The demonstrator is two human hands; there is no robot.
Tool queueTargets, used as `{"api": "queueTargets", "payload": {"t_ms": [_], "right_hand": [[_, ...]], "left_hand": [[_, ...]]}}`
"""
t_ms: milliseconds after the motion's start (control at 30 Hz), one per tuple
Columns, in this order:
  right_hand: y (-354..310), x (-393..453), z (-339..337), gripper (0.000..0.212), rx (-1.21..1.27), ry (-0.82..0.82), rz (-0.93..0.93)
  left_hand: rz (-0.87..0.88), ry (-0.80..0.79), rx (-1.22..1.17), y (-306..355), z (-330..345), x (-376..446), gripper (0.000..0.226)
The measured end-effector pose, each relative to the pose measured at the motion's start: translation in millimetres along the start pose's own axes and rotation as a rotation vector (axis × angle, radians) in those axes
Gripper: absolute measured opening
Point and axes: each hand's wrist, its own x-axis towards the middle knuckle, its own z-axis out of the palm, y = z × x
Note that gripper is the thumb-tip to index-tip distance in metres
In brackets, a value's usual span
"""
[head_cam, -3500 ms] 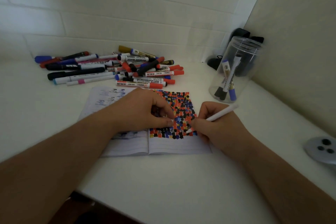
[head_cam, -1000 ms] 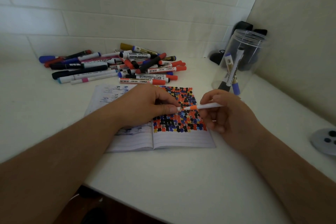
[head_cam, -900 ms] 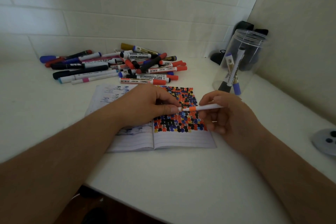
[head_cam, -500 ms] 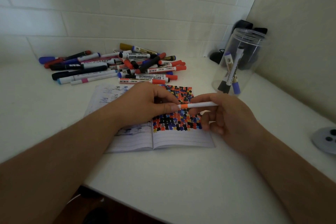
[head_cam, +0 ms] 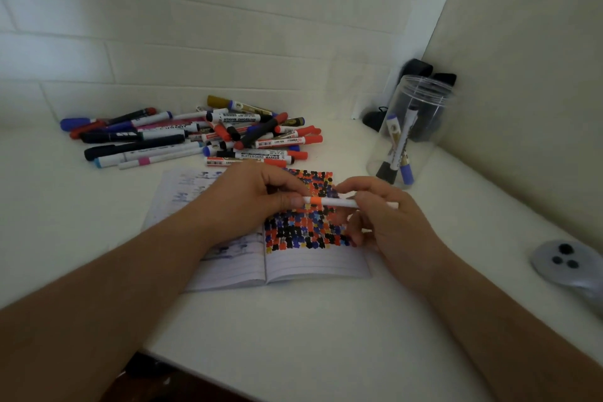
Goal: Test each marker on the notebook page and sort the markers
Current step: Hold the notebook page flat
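Observation:
A slim white marker with an orange band [head_cam: 339,202] lies level above the open notebook [head_cam: 313,263], whose right page is packed with orange, black and blue test blots. My right hand [head_cam: 388,222] pinches the marker's barrel. My left hand [head_cam: 251,199] pinches its left end, the cap end, by the orange band. Several markers [head_cam: 195,137] lie heaped behind the notebook. A clear plastic jar [head_cam: 411,130] at the right holds a few markers.
A white tiled wall runs behind the heap, and a beige wall closes the right side. Dark objects [head_cam: 421,70] sit in the corner behind the jar. A grey round device [head_cam: 561,263] lies at the right table edge. The table's front edge is near my forearms.
My right hand stopped marking the page and lifted the marker level. My left hand brought the cap onto its tip, and the two hands have closed together along the marker.

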Motion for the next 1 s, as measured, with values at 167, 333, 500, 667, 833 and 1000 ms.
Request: {"api": "queueTargets", "payload": {"t_ms": [167, 333, 500, 667, 833, 1000], "right_hand": [[-23.7, 4.8, -33.3, 0.016, 0.185, 0.383, -0.086], [-104.1, 35.8, -90.4, 0.011, 0.02, 0.684, -0.38], [-128.0, 77.0, -115.8, 0.015, -0.69, 0.602, -0.361], [-116.7, 91.9, -102.6, 0.015, -0.809, 0.621, -0.28], [-77.2, 67.0, -53.2, 0.01, -0.62, 0.548, -0.371], [-1.4, 58.2, -3.8, 0.009, -0.658, 0.227, -0.316]], "left_hand": [[-0.04, -0.07, 0.037, -2.0, -2.2, 0.0, 0.023], [-0.044, -0.068, 0.091, -1.2, -3.2, -1.6, 0.036], [-0.07, -0.049, 0.023, -1.4, -4.7, -3.6, 0.02], [-0.266, 0.294, 0.376, -14.3, -11.0, 1.1, 0.021], [-0.448, 0.371, 0.475, -23.4, -29.5, -0.1, 0.032], [-0.506, 0.302, 0.549, -25.7, -29.3, 3.7, 0.052]]}}
